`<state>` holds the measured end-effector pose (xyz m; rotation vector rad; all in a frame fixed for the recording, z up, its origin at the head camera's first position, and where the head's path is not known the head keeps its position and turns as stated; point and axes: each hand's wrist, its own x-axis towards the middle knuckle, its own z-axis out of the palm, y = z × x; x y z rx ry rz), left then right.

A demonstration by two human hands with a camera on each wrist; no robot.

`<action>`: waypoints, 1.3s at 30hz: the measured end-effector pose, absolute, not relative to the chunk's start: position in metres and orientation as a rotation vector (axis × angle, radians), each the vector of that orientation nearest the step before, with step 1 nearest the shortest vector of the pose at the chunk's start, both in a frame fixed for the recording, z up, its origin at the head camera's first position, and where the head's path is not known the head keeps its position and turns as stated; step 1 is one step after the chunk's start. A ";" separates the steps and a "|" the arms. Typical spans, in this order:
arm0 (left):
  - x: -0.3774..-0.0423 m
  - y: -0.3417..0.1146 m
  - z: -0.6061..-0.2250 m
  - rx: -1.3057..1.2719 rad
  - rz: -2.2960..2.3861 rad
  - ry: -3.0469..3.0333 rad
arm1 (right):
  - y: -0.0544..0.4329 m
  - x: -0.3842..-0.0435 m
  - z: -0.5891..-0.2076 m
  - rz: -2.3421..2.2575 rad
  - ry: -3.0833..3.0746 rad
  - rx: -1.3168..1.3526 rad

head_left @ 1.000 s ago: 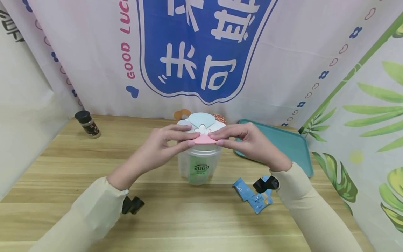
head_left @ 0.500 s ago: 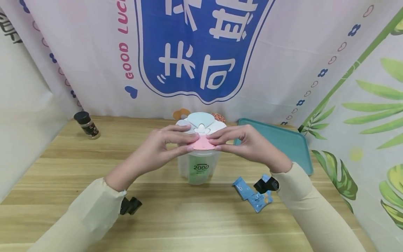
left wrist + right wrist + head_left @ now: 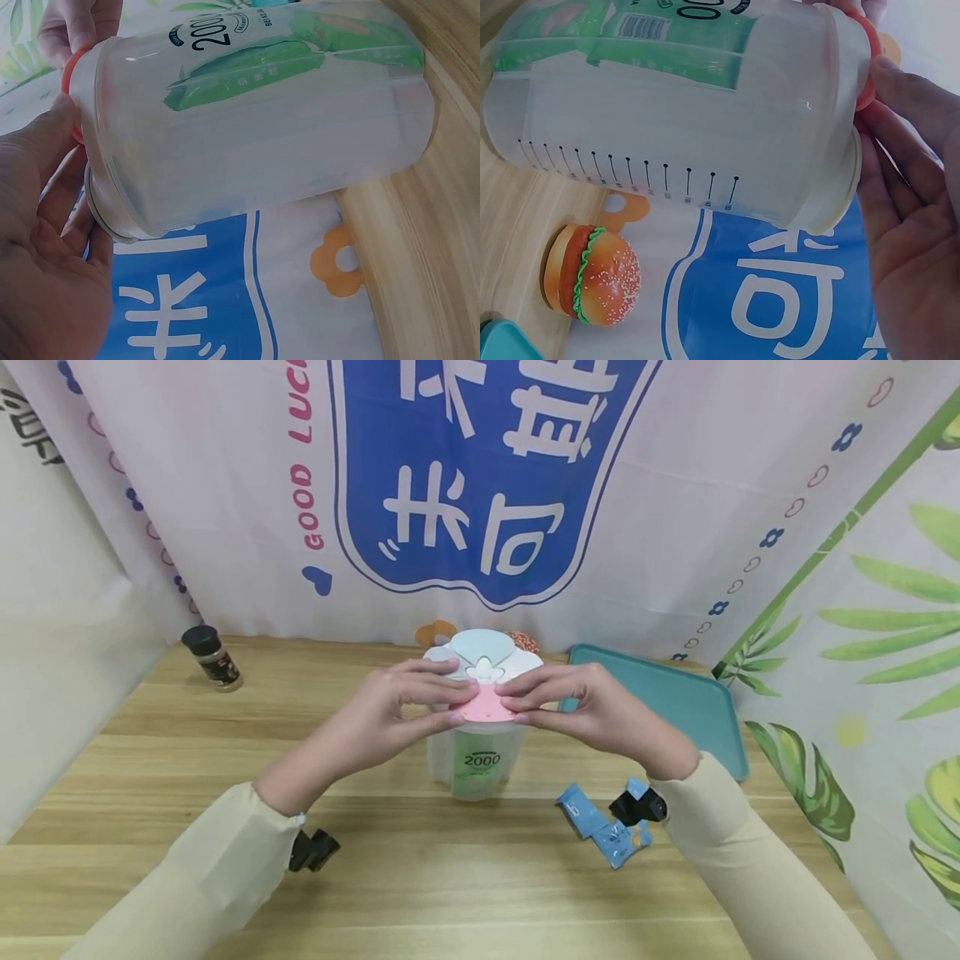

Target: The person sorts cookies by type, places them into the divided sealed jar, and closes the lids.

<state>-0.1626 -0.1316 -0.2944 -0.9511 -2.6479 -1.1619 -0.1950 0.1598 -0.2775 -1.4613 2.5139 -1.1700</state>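
In the head view a clear plastic storage canister [image 3: 480, 781] marked "2000" stands upright on the wooden table. Its petal-shaped lid has a pink flap [image 3: 486, 703] at the front and a pale blue flap [image 3: 480, 645] at the back. My left hand [image 3: 401, 700] pinches the pink flap's left side, fingers on top and thumb at the front edge. On the opposite side my right hand [image 3: 585, 700] grips it in the same way. Green packaging [image 3: 247, 75] shows through the wall in the left wrist view. Both hands partly cover the lid.
Behind the canister sits a toy hamburger [image 3: 600, 276]. A teal tray [image 3: 675, 702] lies at the back right. Blue sachets [image 3: 603, 827] lie near my right wrist. Toward the far left stands a black-capped seasoning jar [image 3: 213, 660]. A printed cloth [image 3: 247, 510] hangs behind the table.
The pink flap has tipped down from a raised angle to lie flatter on the canister, and both hands have come down slightly with it. The canister stays put.
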 end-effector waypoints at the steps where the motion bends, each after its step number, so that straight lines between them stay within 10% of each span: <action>1: -0.163 -0.132 -0.295 -0.957 -1.164 -2.643 | 0.160 -0.195 -0.278 -1.166 2.514 -1.472; 30: -0.151 -0.127 -0.302 -0.987 -1.042 -2.537 | 0.160 -0.184 -0.290 -1.166 2.633 -1.632; 39: -0.133 -0.118 -0.326 -0.565 -1.427 -2.245 | 0.169 -0.201 -0.314 -1.827 2.705 -1.292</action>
